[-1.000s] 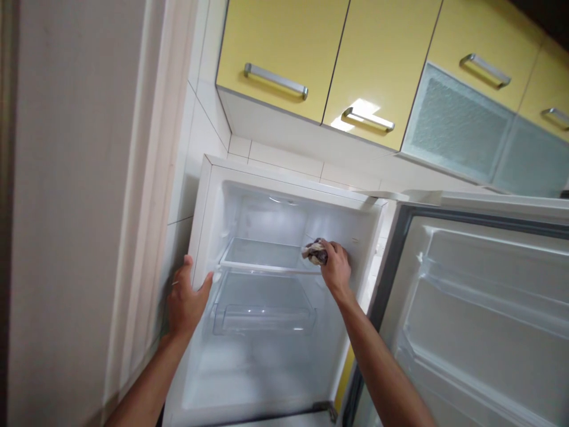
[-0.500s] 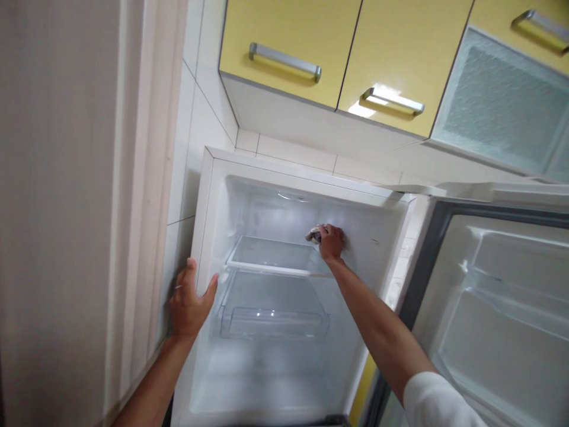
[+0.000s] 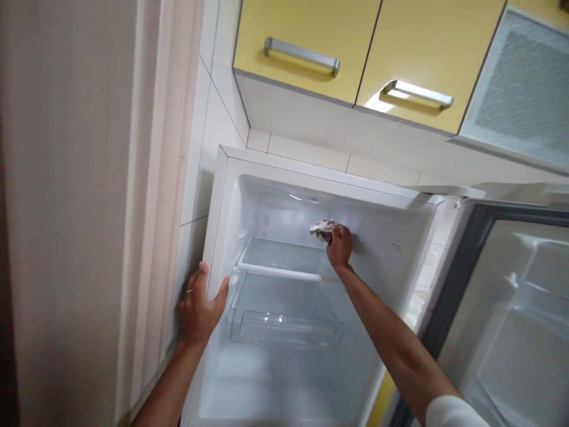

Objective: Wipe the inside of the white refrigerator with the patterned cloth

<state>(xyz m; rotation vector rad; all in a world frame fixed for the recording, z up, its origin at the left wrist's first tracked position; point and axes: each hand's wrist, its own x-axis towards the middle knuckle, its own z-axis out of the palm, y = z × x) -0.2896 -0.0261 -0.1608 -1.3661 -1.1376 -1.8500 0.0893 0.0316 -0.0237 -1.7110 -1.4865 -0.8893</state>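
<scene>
A crumpled, patterned cloth (image 3: 322,228) is gripped in my right hand (image 3: 340,244), deep in the upper part of an open white refrigerator (image 3: 222,196), near its back and right inner wall. Just below the cloth lies a glass shelf (image 3: 284,255) with a white front edge. My left hand (image 3: 201,305) rests against the refrigerator's left outer edge, thumb and fingers apart, with a ring on one finger and no object in it. Lower down, a clear drawer (image 3: 284,329) hangs under a second glass shelf.
The refrigerator door (image 3: 511,332) stands open at the right, with clear door shelves and a grey seal. Yellow cabinets (image 3: 306,24) with metal handles hang above. A pale wooden panel (image 3: 75,207) fills the left side, beside white wall tiles.
The view has shifted, so the refrigerator and cabinets appear farther right. My right hand still grips the cloth, more of which shows now. My left hand stays on the refrigerator's edge.
</scene>
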